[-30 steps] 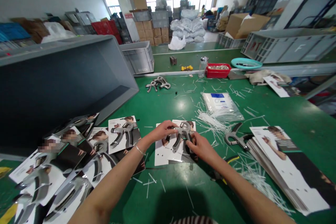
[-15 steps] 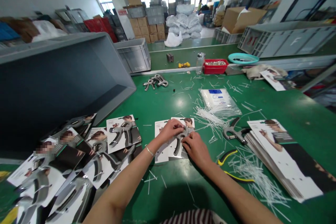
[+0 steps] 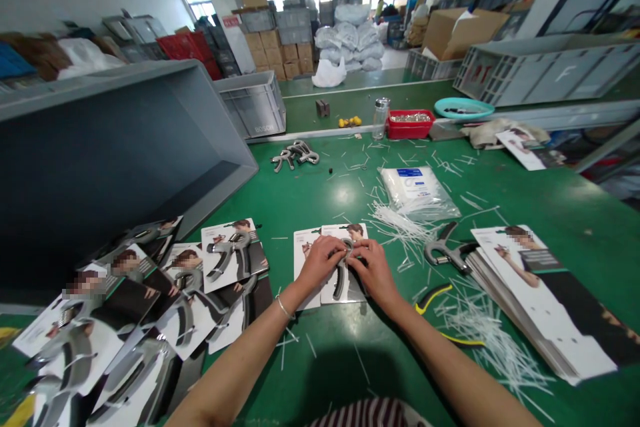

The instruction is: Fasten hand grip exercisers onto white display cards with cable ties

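Note:
A grey and black hand grip strengthener (image 3: 339,282) lies on a printed backing card (image 3: 354,293) in front of me. My left hand (image 3: 320,260) is closed with its fingertips on the strengthener's upper left. From the other side my right hand (image 3: 373,270) pinches the same upper end, its fingertips close to those of the left. The fingers partly cover the strengthener's top, and any small tie between them cannot be made out. Another card (image 3: 305,239) lies partly beneath, to the left.
Carded strengtheners (image 3: 233,253) are piled at left before a grey bin (image 3: 220,113). At right lie a loose strengthener (image 3: 447,250), yellow-black pliers (image 3: 431,296), a card stack (image 3: 540,307) and white cable ties (image 3: 490,333). A bag of ties (image 3: 417,190) lies behind them.
My right hand has moved up along the strengthener, bringing its fingertips to the top beside my left. The card and strengthener have shifted slightly left.

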### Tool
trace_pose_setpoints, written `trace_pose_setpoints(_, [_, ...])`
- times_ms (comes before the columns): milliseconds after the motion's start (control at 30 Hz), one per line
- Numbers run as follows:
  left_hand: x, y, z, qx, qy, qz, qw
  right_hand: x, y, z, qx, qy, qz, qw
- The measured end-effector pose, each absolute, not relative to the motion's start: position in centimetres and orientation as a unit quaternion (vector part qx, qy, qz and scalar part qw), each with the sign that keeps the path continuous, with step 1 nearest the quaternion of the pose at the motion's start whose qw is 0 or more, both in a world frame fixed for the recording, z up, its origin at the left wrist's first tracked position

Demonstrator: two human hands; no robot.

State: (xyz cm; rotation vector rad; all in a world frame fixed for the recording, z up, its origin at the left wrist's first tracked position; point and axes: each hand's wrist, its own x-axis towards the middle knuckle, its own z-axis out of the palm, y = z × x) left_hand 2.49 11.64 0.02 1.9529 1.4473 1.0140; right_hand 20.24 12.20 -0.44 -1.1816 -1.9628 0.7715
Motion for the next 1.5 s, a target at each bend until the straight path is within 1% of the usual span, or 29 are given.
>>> trace_pose_setpoints(167, [2.6,11.5,-0.9,0.686,0.528,0.415,0.280,20.5,13.0,-1.1,-0.477,-0.734,0.342,0.342])
trace_pose_setpoints(367, [2.6,11.5,-1.0,0.662,0.541,0.420,0.307,21.0,12.5,-1.1,-0.433,-0.767,0.358,0.310])
trace_pose_setpoints(900, [2.7,11.0,-1.1,0.668,0.529,0.437,0.290,21.2,13.1,-1.2,-0.428,-0.773,0.372,0.285])
trace_pose_setpoints(1067, [2.5,10.7,-0.8,0.685,0.525,0.423,0.277,20.9,13.1,-0.9,-0.448,-0.755,0.378,0.293])
trace_pose_setpoints(1167, [2.0,10.8,-0.5,0.697,0.508,0.399,0.311,20.4,13.2,-0.9,-0.459,-0.740,0.381,0.310])
trace_pose_setpoints(1233, [1.8,11.1,-0.2,0.665,0.525,0.400,0.348,20.2,13.4,-1.1,-0.448,-0.741,0.380,0.325])
trace_pose_setpoints(1300, [2.0,11.2,0.4,0.623,0.557,0.413,0.361,20.1,13.5,-1.5,-0.431,-0.745,0.376,0.344])
trace_pose_setpoints(1367, [2.6,10.9,1.1,0.615,0.582,0.421,0.326,20.1,13.6,-2.0,-0.417,-0.749,0.366,0.362])
trace_pose_setpoints(1500, [4.5,8.6,1.8,0.701,0.576,0.378,0.184,19.7,13.9,-2.6,-0.428,-0.742,0.332,0.395])
